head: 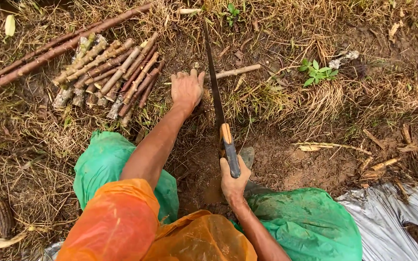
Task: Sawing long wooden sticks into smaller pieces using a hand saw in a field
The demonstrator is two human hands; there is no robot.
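My right hand (233, 183) grips the orange-and-black handle of a hand saw (215, 84), whose long dark blade points away from me across the soil. Across the blade lies a thin pale stick (233, 72). My left hand (187, 89) presses down, fingers spread, on the stick's near end just left of the blade. To the left rests a pile of short cut stems (107, 77), laid side by side.
Two long uncut stems (49, 50) lie diagonally behind the pile. Dry grass and bare soil surround me. My knees are covered in green plastic (306, 222), and silver plastic sheeting (388, 217) lies at the lower right.
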